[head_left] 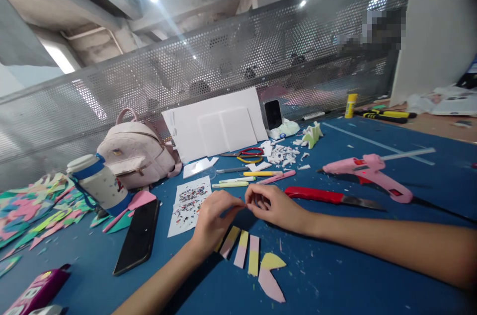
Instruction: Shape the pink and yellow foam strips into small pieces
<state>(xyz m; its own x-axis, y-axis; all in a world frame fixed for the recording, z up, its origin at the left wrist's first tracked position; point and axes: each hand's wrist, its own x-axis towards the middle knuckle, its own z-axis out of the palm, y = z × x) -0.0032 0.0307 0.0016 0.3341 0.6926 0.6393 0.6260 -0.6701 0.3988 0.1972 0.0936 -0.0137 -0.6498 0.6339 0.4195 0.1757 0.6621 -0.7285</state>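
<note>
Head view: the left hand (212,223) and right hand (274,205) meet fingertip to fingertip over the blue mat (335,275). Fingers are bunched together; anything pinched is too small to tell. Just below them lie pink-and-yellow strips (241,249), side by side, long axes running away from the person. Judged light, thin, easily creased: grip by the edges.

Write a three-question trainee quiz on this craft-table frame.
1. True or false: the red knife lies left of the left hand.
2. Which things lie on the mat closest below both hands? A) pink-and-yellow strips B) scissors C) glue stick
3. What colour is the glue gun beyond the right hand?
Key: 1 false; 2 A; 3 pink.
</note>
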